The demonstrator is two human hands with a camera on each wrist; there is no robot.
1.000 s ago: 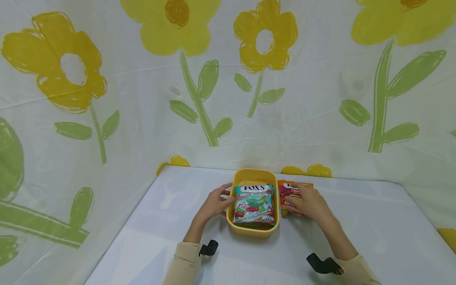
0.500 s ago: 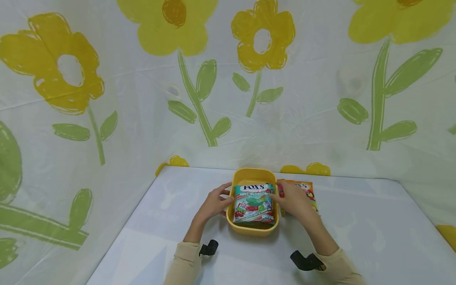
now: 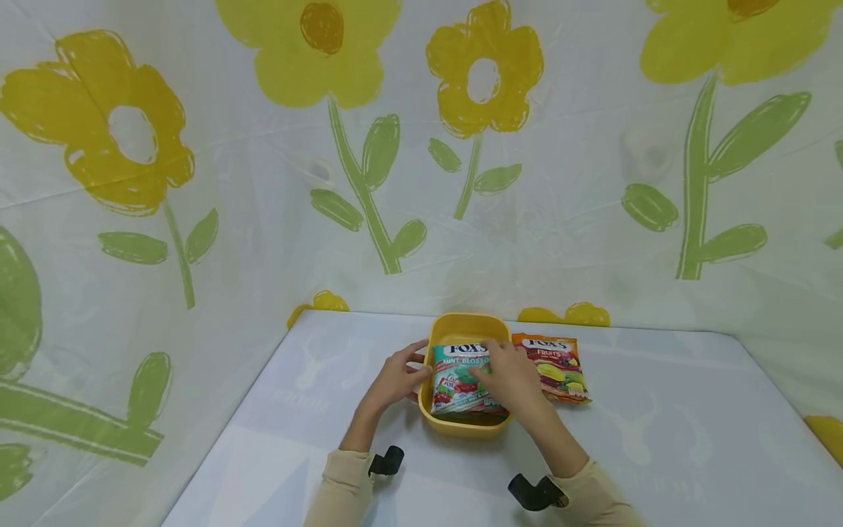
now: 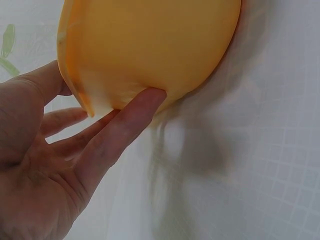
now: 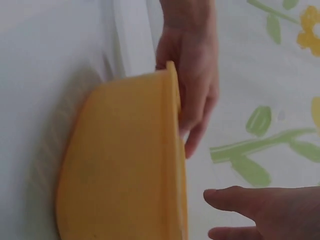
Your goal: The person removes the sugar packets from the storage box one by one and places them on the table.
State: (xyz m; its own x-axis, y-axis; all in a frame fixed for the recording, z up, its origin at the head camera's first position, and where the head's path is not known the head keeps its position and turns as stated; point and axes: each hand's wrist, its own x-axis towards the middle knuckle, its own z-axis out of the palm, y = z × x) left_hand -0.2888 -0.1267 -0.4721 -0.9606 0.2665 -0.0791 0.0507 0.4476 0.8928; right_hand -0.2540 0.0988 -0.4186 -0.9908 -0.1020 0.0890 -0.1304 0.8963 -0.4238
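A yellow plastic tub point(image 3: 464, 427) stands on the table with a green Fox's Mint Blossom candy bag point(image 3: 456, 380) lying in it. My left hand point(image 3: 394, 377) grips the tub's left side; in the left wrist view its thumb is at the rim and its fingers point(image 4: 117, 132) lie against the outer wall. Over the right part of the green bag is my right hand point(image 3: 516, 377), fingers spread and partly covering the print. In the right wrist view that hand point(image 5: 270, 212) is above the tub's rim; whether it touches the bag is hidden.
A red and orange Fox's Fruits candy bag point(image 3: 560, 372) lies flat on the table, right beside the tub. Behind the white table point(image 3: 658, 410) hangs a white cloth point(image 3: 566, 241) printed with yellow flowers. A black camera mount point(image 3: 536, 492) sticks out from the right wrist.
My right hand has moved left, off the Fruits bag, across the tub's right rim and over the Mint Blossom bag. The left hand and tub stay in place.
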